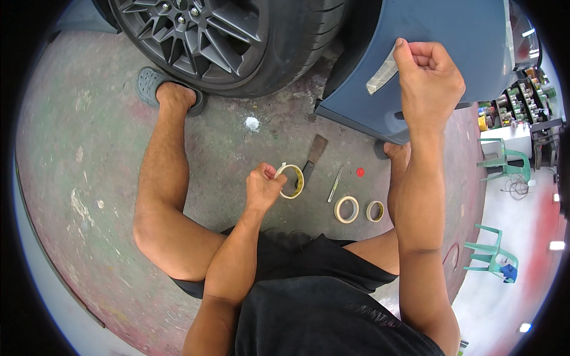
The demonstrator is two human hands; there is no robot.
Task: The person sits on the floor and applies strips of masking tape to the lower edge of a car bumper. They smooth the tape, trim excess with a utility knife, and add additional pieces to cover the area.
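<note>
My left hand point(264, 187) is closed around the edge of a cream masking tape roll point(301, 178), held over the floor with a small loose tab of tape at its top. Higher and to the right, my right hand point(432, 77) pinches the upper end of a short, pale strip of masking tape point(382, 76). The strip slants down to the left in front of a blue car bumper point(439, 18). Whether its lower end sticks to the bumper I cannot tell. The strip's upper end is hidden by my fingers.
A dark car wheel point(196, 35) stands at the far left. On the floor lie a scraper point(317, 148), a slim craft knife point(335, 185), a red scrap point(360, 172), a larger tape roll point(338, 213) and a smaller roll point(370, 213). Green chairs point(513, 160) stand at right.
</note>
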